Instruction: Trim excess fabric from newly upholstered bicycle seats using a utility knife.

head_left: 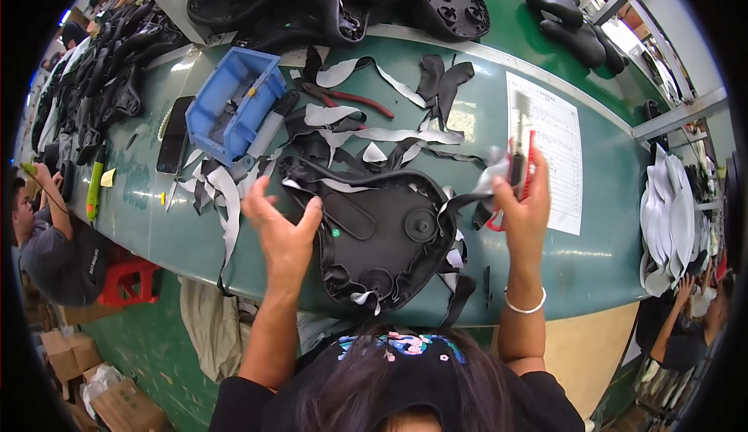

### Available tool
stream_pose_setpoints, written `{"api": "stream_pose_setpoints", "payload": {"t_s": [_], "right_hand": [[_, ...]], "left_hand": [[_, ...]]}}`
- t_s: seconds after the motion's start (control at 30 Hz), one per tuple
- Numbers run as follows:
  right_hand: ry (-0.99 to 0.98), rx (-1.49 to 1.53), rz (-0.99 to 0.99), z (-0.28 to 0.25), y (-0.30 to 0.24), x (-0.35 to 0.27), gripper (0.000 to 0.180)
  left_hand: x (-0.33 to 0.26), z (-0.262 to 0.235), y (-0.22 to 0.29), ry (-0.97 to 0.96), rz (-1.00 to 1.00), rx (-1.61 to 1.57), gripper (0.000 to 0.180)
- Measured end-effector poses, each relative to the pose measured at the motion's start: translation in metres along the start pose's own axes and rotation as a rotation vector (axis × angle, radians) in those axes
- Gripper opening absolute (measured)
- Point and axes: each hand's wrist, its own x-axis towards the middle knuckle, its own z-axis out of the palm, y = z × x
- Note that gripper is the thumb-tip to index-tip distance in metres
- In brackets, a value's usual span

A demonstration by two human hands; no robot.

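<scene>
A black saddle (382,218) lies underside up on the green table in front of me, its cover's edge folded over the rim. My left hand (282,233) is at the saddle's left side, thumb and fingers apart, with nothing in it. To the right of the saddle, my right hand (526,206) is closed around a red-and-dark hand tool (517,169). The tool's upper end is smeared by motion, so its exact kind is unclear. A dark strip of cover material (467,198) runs from the saddle's right rim toward my right hand; its far end is blurred.
Black and white offcuts (226,194) lie around the saddle. Red-handled pliers (343,97), a blue bin (234,109), a phone (173,136) and a printed sheet (557,151) are on the table (592,276). More saddles (335,3) are heaped behind. People work at both sides.
</scene>
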Motion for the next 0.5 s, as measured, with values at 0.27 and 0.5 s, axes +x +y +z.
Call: {"api": "stream_pose_setpoints", "payload": {"t_s": [0.27, 0.5], "right_hand": [[-0.341, -0.022, -0.046, 0.029, -0.042, -0.034, 0.062], [-0.68, -0.901, -0.392, -0.03, -0.016, -0.024, 0.056]], "left_hand": [[0.02, 0.067, 0.065, -0.644, 0.741, 0.112, 0.018], [0.027, 0.063, 0.079, -0.794, 0.461, -0.07, 0.018]]}}
